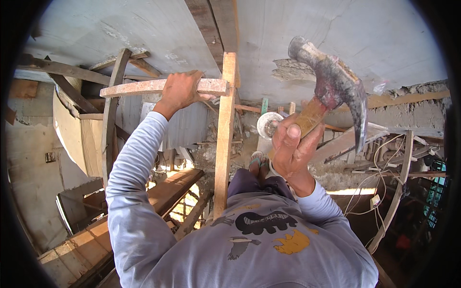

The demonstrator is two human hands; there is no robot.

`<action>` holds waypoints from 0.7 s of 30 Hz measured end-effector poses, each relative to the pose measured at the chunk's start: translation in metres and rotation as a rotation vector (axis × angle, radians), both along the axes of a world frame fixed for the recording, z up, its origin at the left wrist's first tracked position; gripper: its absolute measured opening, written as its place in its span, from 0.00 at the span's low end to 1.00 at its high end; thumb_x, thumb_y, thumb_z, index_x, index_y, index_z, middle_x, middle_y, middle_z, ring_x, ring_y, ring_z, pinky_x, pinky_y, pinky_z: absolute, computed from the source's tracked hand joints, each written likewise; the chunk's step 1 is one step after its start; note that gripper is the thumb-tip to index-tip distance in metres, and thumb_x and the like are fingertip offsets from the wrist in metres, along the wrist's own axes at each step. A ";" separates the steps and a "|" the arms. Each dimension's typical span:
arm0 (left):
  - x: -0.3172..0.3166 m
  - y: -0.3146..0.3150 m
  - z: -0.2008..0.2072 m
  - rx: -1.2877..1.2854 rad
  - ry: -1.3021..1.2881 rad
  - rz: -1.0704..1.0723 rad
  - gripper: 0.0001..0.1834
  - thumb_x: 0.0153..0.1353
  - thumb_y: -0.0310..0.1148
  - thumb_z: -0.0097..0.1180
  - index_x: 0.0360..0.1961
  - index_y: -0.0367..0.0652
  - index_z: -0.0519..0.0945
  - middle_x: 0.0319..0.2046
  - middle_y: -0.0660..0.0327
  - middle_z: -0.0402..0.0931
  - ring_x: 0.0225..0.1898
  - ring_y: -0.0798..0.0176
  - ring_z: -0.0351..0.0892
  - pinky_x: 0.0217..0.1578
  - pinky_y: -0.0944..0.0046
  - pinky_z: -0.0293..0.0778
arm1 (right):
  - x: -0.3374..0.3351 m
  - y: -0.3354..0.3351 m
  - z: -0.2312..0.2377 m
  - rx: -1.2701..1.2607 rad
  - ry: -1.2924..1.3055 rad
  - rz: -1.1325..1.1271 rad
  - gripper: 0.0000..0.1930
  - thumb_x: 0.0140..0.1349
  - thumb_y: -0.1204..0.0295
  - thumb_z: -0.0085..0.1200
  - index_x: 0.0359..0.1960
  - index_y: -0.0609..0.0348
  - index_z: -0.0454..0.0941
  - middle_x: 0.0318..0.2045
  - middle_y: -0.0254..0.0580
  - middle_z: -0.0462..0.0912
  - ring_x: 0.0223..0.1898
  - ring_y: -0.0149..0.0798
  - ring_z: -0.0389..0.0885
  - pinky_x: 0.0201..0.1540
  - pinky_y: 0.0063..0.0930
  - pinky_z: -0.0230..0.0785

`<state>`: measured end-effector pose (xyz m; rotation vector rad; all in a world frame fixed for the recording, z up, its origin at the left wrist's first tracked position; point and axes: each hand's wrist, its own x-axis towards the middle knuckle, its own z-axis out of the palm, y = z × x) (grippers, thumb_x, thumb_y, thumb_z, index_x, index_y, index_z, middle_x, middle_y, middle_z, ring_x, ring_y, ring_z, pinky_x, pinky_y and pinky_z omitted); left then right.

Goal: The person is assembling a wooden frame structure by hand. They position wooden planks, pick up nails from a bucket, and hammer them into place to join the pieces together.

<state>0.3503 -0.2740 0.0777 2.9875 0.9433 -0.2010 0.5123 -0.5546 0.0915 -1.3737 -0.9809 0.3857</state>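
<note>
My left hand (180, 90) is closed around a short wooden board (137, 88), whose right end meets an upright pale timber post (224, 139). The board lies roughly level, and its left part reaches a darker curved post (113, 110). In my right hand (294, 149) is a claw hammer (336, 79), gripped by its wooden handle. The hammer is raised to the right of the pale post, apart from the wood. Its worn head has the round face toward the upper left and the claw curving down.
A white bucket (269, 126) stands near my sandalled feet (259, 161). A long brown plank (163, 194) slants at lower left. Dark beams (213, 24) cross the grey panel surface (129, 29) above. Loose cables (379, 177) hang at a leaning post (398, 192) on the right.
</note>
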 end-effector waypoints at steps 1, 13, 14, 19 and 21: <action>0.000 0.001 -0.002 0.008 -0.024 -0.010 0.42 0.49 0.70 0.71 0.50 0.43 0.82 0.33 0.54 0.87 0.36 0.47 0.88 0.38 0.47 0.80 | -0.004 0.001 -0.019 -0.038 -0.031 -0.005 0.25 0.82 0.59 0.41 0.68 0.70 0.63 0.29 0.37 0.74 0.26 0.27 0.71 0.30 0.25 0.64; 0.004 -0.002 0.000 -0.007 -0.012 -0.027 0.40 0.52 0.70 0.70 0.50 0.45 0.81 0.37 0.56 0.87 0.39 0.49 0.89 0.40 0.47 0.82 | 0.005 0.002 -0.036 0.004 -0.158 -0.093 0.23 0.82 0.59 0.44 0.66 0.64 0.65 0.29 0.40 0.74 0.27 0.31 0.72 0.30 0.30 0.66; 0.000 -0.003 -0.003 0.000 -0.041 -0.037 0.40 0.52 0.70 0.69 0.49 0.45 0.82 0.37 0.56 0.87 0.39 0.49 0.89 0.40 0.47 0.82 | 0.003 0.002 -0.049 -0.093 -0.204 -0.068 0.22 0.82 0.58 0.43 0.65 0.64 0.66 0.29 0.38 0.74 0.26 0.29 0.71 0.29 0.28 0.65; -0.007 -0.001 -0.004 -0.008 0.005 0.003 0.40 0.52 0.73 0.68 0.46 0.44 0.82 0.35 0.57 0.88 0.38 0.49 0.89 0.38 0.48 0.82 | 0.020 0.014 -0.020 -0.275 -0.021 0.011 0.23 0.82 0.57 0.44 0.66 0.62 0.66 0.29 0.36 0.73 0.25 0.26 0.71 0.27 0.24 0.63; -0.008 -0.002 -0.004 0.012 0.029 0.000 0.41 0.52 0.73 0.67 0.45 0.44 0.82 0.35 0.57 0.88 0.38 0.49 0.89 0.39 0.47 0.82 | 0.025 0.012 0.020 -0.130 0.256 -0.028 0.23 0.82 0.57 0.44 0.66 0.62 0.66 0.29 0.35 0.73 0.25 0.26 0.71 0.27 0.25 0.63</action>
